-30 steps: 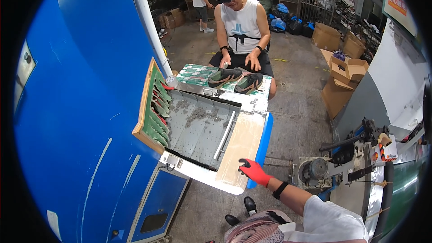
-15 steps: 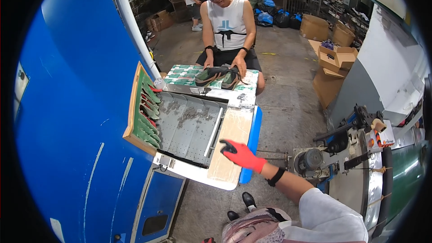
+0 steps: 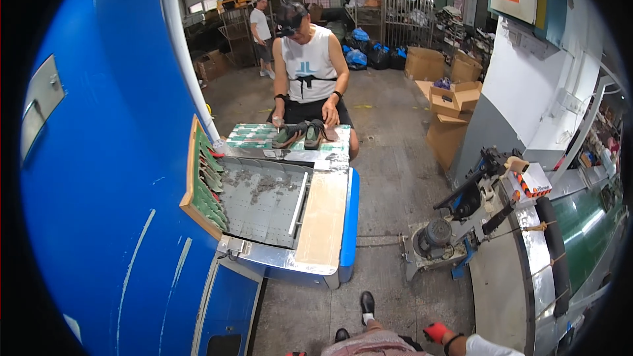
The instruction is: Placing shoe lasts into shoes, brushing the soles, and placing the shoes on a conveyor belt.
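Observation:
My right hand [image 3: 436, 332], in a red glove with a dark wristband behind it, hangs low beside my body, away from the machine table. How its fingers lie I cannot make out. Of my left hand [image 3: 297, 354] only a red sliver shows at the lower edge. Closest to my hands is the machine's tan work board [image 3: 322, 221], beside a grey perforated tray [image 3: 264, 224] with dark debris on it. A pair of dark green and brown shoes [image 3: 315, 137] stands at the table's far end, where a co-worker in a white sleeveless top has both hands by them.
A big blue machine [image 3: 99, 158] fills the left, with a wooden-framed row of green and red flaps [image 3: 210, 184] at the tray. On the right stand a motorised machine [image 3: 432, 237] and a green conveyor belt [image 3: 583, 237]. Cardboard boxes [image 3: 445, 132] and another person are farther back.
My right hand has drawn back from above the tan board and dropped to my side. My view has tilted up. The co-worker's left hand has moved off the shoes.

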`<state>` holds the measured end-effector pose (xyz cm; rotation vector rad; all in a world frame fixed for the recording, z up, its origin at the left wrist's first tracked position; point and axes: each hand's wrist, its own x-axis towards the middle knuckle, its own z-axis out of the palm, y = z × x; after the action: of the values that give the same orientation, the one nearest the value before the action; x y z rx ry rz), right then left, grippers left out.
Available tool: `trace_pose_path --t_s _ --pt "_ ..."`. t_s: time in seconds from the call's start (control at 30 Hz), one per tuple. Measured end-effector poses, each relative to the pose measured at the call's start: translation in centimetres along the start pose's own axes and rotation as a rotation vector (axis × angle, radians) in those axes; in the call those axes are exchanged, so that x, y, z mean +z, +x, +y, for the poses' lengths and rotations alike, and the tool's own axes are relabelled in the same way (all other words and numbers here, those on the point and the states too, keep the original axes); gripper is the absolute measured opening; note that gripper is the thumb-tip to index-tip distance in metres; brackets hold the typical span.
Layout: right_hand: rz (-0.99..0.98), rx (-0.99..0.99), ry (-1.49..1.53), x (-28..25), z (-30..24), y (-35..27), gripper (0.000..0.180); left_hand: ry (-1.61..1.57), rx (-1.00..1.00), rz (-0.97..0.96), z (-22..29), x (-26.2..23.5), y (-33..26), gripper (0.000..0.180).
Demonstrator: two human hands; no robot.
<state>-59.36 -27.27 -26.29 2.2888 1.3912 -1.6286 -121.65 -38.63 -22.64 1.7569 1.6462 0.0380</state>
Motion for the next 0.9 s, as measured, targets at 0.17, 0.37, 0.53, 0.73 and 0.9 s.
trace_pose_path --t_s 0.17,0.37,0.53,0.73,0.9 --pt "-0.075 0.040 0.440 2.4 1.0 -4.4 0.024 -0.047 0.041 -0.116 3.0 -2.1 -1.1 0.035" --pt "0.217 -0.487 -0.120 3.1 0.0 -2.9 0.041 0.228 0.150 -0.255 11.3 -5.4 -1.0 0.034" --pt "0.165 -0.369 0.155 0.7 -2.7 -7.9 0.045 0.087 0.250 -0.090 10.2 1.1 0.3 0.045" --pt "0.206 -0.421 -0.192 1.8 13.0 -4.0 0.039 0.139 0.242 -0.022 17.7 2.5 1.4 0.054" --pt "0.247 -0.552 -0.586 1.3 19.9 -8.1 0.015 0.255 0.253 -0.033 15.6 5.2 2.8 0.050"
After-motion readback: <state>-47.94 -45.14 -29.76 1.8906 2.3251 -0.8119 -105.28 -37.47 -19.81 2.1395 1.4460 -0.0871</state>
